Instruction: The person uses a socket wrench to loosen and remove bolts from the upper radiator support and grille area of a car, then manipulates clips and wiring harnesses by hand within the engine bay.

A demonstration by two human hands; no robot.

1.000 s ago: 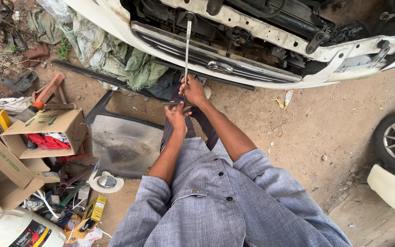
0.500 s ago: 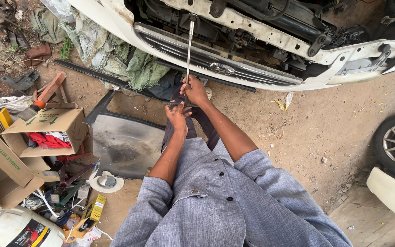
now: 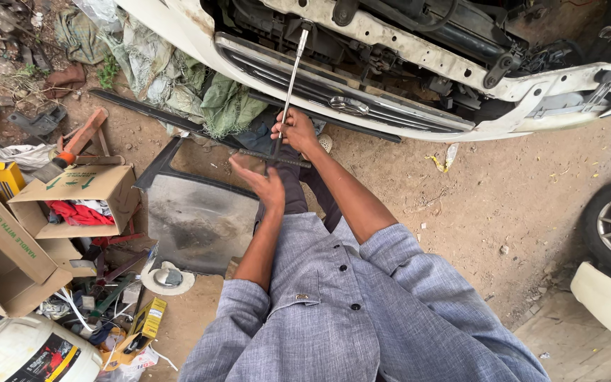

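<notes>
Your shirt [image 3: 362, 311] is plain grey-blue with small dark buttons. The long T-handle wrench [image 3: 288, 92] you hold is bright silver with a dark, ridged crossbar. The car's front panel [image 3: 404, 120] ahead of you is white, with a chrome grille [image 3: 305, 81] over a black engine bay. Crumpled green cloth [image 3: 228, 106] lies on the tan dirt floor [image 3: 496, 205]. To your left, brown cardboard boxes [image 3: 79, 187] carry green arrows and red contents; a yellow carton [image 3: 151, 318] lies nearby.

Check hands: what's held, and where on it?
Right hand grips the T-handle wrench where shaft meets crossbar. Left hand is open against the crossbar's left end.
</notes>
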